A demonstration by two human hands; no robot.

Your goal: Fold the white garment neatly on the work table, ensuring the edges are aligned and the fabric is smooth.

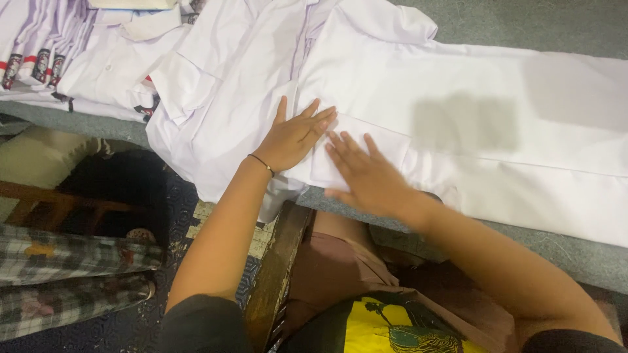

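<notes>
Grey table (575, 261) runs across the upper frame, mostly covered in white cloth. Largest item: white shirt (471, 131) laid flat, spanning centre to right edge, with a damp-looking grey patch (464, 123) near its middle. Second white garment (222, 98) lies crumpled just left of it, hanging over the table edge. Far left, a stack of folded shirts (59, 52), white with small red-and-dark badges along the folds; badge detail too small to read. Below the table: dark wooden chair frame (278, 268), plaid cloth (65, 268) at lower left. Left hand (294, 137) rests flat on the shirt, palm down, fingers spread and extended, gripping nothing; thin dark band on the wrist (261, 163). Right hand (366, 173), just beside it, also flat and open, fingers splayed, pressing on a folded flap at the shirt's near edge; slightly blurred.
</notes>
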